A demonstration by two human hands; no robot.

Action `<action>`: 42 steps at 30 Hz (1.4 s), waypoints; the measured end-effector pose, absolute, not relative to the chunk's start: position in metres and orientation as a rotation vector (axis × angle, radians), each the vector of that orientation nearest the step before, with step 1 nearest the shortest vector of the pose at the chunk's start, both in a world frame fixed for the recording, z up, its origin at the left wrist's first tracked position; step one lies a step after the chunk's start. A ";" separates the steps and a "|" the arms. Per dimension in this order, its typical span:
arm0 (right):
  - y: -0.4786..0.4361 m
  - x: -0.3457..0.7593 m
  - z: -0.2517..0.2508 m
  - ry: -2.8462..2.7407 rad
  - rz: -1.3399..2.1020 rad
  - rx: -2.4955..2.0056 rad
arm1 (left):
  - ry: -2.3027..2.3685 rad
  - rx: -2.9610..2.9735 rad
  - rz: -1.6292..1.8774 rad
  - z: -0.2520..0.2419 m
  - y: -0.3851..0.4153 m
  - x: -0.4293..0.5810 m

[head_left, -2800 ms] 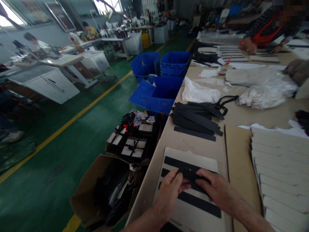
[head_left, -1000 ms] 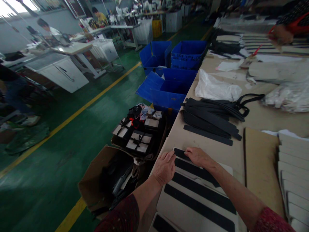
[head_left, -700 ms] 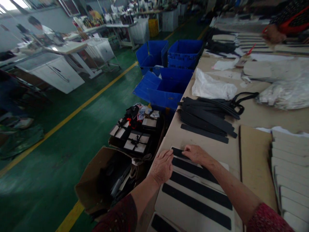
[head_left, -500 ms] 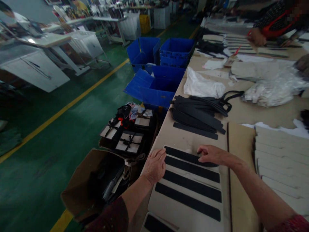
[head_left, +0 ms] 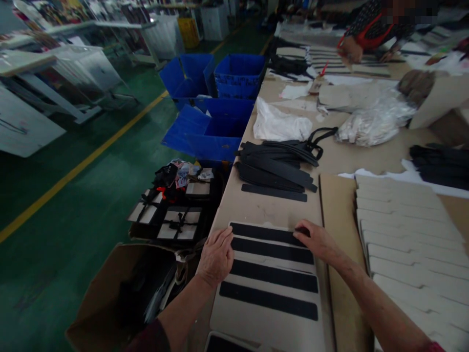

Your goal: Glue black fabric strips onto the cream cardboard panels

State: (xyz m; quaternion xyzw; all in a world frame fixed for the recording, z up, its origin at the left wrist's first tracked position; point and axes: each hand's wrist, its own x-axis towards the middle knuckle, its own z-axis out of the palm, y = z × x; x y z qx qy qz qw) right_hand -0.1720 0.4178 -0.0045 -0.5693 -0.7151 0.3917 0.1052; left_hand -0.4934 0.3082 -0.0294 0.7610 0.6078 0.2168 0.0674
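Note:
Several black strips lie in parallel rows on light beige panels on the table in front of me. My left hand (head_left: 216, 254) rests flat, its fingers stretched out and tips against the left end of the farthest black strip (head_left: 262, 232). At that strip's right end, my right hand (head_left: 315, 238) pinches it between thumb and fingers. Nearer to me, a second strip (head_left: 273, 250) and further strips lie flat on the beige panel (head_left: 264, 332). Beyond my hands sits a pile of loose black strips (head_left: 274, 166), with one single strip (head_left: 274, 192) along its near side.
To the right is an overlapping stack of beige panels (head_left: 406, 244). White plastic (head_left: 280, 122) and a clear bag (head_left: 377, 120) lie farther back. Blue bins (head_left: 220, 146) and an open carton (head_left: 98, 293) stand left of the table. Another person's hand (head_left: 351, 49) works at the far end.
The view has shifted, so the scene sits farther left. My right hand has lowered the right end of the farthest strip into line on the panel. My left hand stays at its left end.

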 end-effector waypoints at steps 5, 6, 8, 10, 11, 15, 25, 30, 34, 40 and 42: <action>0.416 -0.171 -0.016 -1.975 1.076 -1.763 | 1.825 2.297 0.678 -0.032 0.309 -0.494; 0.415 -0.170 -0.018 -1.967 1.065 -1.773 | 1.825 2.296 0.679 -0.033 0.309 -0.494; 0.415 -0.171 -0.020 -1.951 1.039 -1.791 | 1.825 2.295 0.676 -0.033 0.309 -0.495; 0.415 -0.171 -0.021 -1.944 0.999 -1.797 | 1.825 2.297 0.668 -0.033 0.309 -0.495; 0.415 -0.172 -0.021 -1.951 0.975 -1.798 | 1.825 2.300 0.665 -0.033 0.309 -0.495; 0.415 -0.174 -0.025 -2.004 0.896 -1.816 | 1.828 2.314 0.661 -0.034 0.309 -0.495; 0.410 -0.183 -0.021 -2.242 0.539 -1.827 | 1.843 2.299 0.637 -0.032 0.309 -0.495; 0.390 -0.200 -0.015 -2.502 0.193 -1.884 | 1.861 2.298 0.613 -0.030 0.310 -0.495; 0.367 -0.212 -0.009 -2.520 0.155 -1.927 | 1.811 2.353 0.553 -0.028 0.313 -0.499; 0.340 -0.236 -0.001 -2.557 0.049 -1.982 | 1.796 2.428 0.212 -0.003 0.326 -0.495; 0.339 -0.242 -0.001 -2.552 0.041 -2.001 | 1.833 2.445 0.100 0.005 0.330 -0.489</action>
